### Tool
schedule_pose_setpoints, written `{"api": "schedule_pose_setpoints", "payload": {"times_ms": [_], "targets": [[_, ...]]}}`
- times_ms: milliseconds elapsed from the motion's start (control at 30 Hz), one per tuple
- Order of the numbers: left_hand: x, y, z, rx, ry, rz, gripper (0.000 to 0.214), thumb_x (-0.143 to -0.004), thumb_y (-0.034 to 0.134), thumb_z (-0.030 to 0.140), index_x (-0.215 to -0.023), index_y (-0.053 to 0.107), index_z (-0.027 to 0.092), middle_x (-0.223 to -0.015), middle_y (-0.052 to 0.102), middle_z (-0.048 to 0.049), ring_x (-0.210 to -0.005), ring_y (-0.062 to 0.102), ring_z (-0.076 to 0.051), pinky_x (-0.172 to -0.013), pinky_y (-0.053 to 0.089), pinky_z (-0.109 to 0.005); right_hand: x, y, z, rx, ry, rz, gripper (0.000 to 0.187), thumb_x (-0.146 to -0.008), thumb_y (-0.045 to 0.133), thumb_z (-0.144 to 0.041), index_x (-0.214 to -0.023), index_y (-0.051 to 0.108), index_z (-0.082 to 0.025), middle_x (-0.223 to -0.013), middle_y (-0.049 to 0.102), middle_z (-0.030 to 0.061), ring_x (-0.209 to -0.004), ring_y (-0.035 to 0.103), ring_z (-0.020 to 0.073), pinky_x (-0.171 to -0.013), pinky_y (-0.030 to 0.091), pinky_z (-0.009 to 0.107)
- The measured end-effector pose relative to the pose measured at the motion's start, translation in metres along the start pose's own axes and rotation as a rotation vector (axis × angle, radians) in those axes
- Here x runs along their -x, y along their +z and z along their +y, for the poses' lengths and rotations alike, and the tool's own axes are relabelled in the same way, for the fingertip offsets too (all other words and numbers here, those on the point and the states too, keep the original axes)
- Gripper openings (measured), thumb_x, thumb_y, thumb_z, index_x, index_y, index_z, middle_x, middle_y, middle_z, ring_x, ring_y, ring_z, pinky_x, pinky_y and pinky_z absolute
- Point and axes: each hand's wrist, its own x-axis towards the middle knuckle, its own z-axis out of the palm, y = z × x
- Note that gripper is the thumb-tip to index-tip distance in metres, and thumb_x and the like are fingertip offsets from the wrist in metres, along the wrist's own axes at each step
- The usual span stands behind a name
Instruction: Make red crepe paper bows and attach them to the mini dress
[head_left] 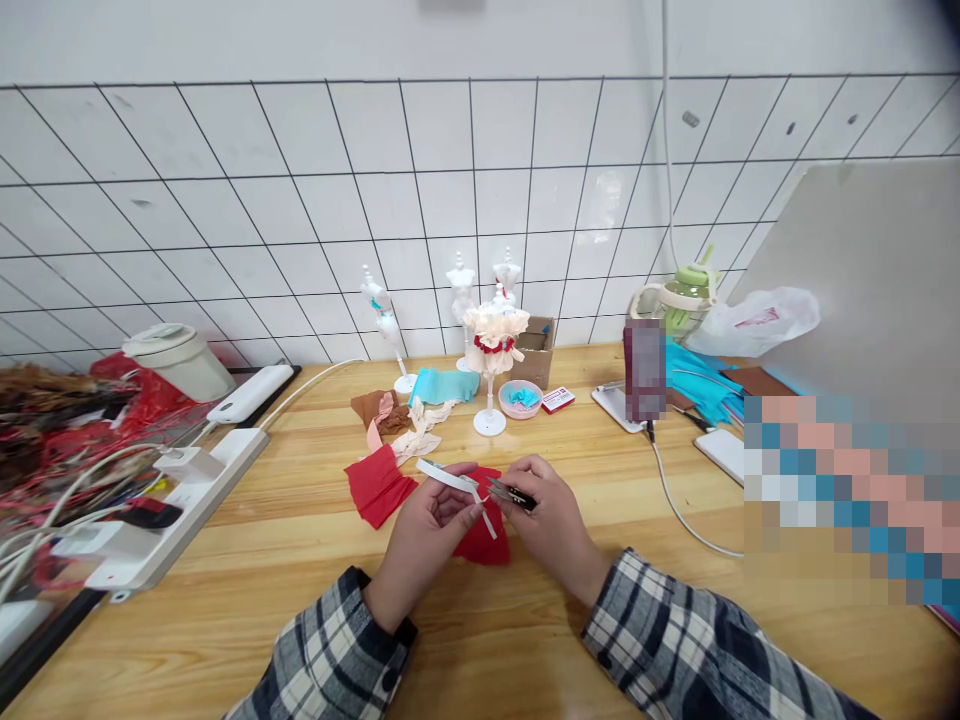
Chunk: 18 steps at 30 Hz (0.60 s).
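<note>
My left hand (429,522) pinches a narrow white strip (447,476), one end of which bends down past the thumb. In my right hand (551,515) is a pair of small thread snips (516,495) with dark handles, its blades pointing left at the strip. Beneath both hands lies a red cloth piece (486,546), partly hidden by them. Another red cloth (379,486) is just left of my left hand. Behind the hands stands a small white dress form (491,345) wearing ruffled cream fabric with a red band.
More miniature dress forms (386,320) stand near the tiled wall. Brown fabric (379,412), blue fabric (444,386), a pink dish (520,410), a small box (558,400) and a cardboard box (535,352) lie around. A power strip (184,510) runs along the left; a phone-like device (645,370) stands right.
</note>
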Motion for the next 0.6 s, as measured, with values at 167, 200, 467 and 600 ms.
{"api": "schedule_pose_setpoints", "payload": {"times_ms": [167, 200, 467, 600], "targets": [[-0.004, -0.002, 0.0, 0.051, 0.016, 0.098, 0.053, -0.069, 0.072, 0.025, -0.117, 0.052, 0.015, -0.083, 0.066, -0.0017, -0.079, 0.062, -0.014, -0.077, 0.05, -0.027, 0.001, -0.001, -0.007, 0.029, 0.016, 0.044, 0.048, -0.083, 0.061, -0.036, -0.128, 0.048, -0.022, -0.099, 0.057, 0.0064, -0.085, 0.054, 0.0185, -0.071, 0.044, 0.029], [-0.005, -0.003, 0.0, 0.055, 0.02, 0.125, 0.054, -0.069, 0.072, 0.026, -0.118, 0.052, 0.015, -0.082, 0.066, -0.0011, -0.079, 0.062, -0.013, -0.077, 0.05, -0.026, 0.002, -0.001, -0.009, 0.036, 0.014, 0.027, 0.047, -0.084, 0.059, -0.038, -0.127, 0.048, -0.021, -0.098, 0.058, 0.0063, -0.084, 0.053, 0.0182, -0.069, 0.043, 0.029], [-0.006, -0.004, 0.001, 0.04, 0.056, 0.188, 0.062, -0.069, 0.071, 0.026, -0.126, 0.048, 0.018, -0.082, 0.066, 0.0003, -0.08, 0.063, -0.013, -0.078, 0.051, -0.026, 0.01, 0.002, -0.013, 0.055, 0.05, -0.299, 0.035, -0.096, 0.031, -0.045, -0.08, 0.05, -0.021, -0.073, 0.058, 0.0004, -0.065, 0.051, 0.0141, -0.059, 0.034, 0.025], [-0.005, -0.002, 0.002, 0.014, 0.049, 0.192, 0.062, -0.069, 0.071, 0.027, -0.126, 0.049, 0.017, -0.081, 0.066, -0.0004, -0.079, 0.063, -0.014, -0.077, 0.052, -0.027, 0.01, 0.006, -0.01, 0.124, 0.072, -0.349, 0.039, -0.097, 0.024, -0.046, -0.079, 0.048, -0.021, -0.076, 0.06, 0.0014, -0.067, 0.052, 0.0152, -0.06, 0.034, 0.026]]}}
